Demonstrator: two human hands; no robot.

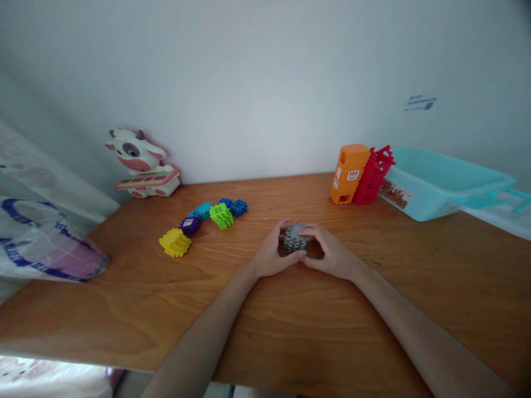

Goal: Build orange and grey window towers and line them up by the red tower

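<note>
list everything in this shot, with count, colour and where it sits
table: 1, brown wood, under everything
block cube: 1, grey, mid table, held between both hands
block clusters: 5, yellow, purple, teal, green, blue, in a row left of the hands
cow toy: 1, white and pink, back left by the wall
block tower: 1, orange, back right
block piece: 1, red, right beside the tower
bin: 1, light teal, far right
plastic bag: 1, clear with blue print, left edge
label: 1, white, on the wall, upper right
left hand: 1, bare, on the cube's left
right hand: 1, bare, on the cube's right
</note>
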